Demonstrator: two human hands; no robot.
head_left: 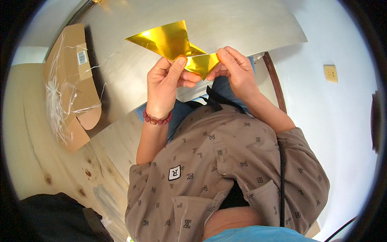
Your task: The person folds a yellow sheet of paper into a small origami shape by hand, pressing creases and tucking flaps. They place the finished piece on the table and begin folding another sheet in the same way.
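Note:
Between my two hands I hold a sheet of shiny gold foil paper, raised over the near edge of a grey metallic tabletop. One part of the sheet spreads out flat to the upper left, ending in a pointed corner. The lower part is folded over into a small triangle that points down toward me. My left hand, with a dark red bead bracelet on its wrist, pinches the fold's left end between thumb and fingers. My right hand pinches the right end the same way.
On the left, a brown cardboard piece with a white label lies under tangled clear plastic strands. Below it is a knotted wooden surface. Dark cloth sits at the lower left. A white wall with a socket stands on the right.

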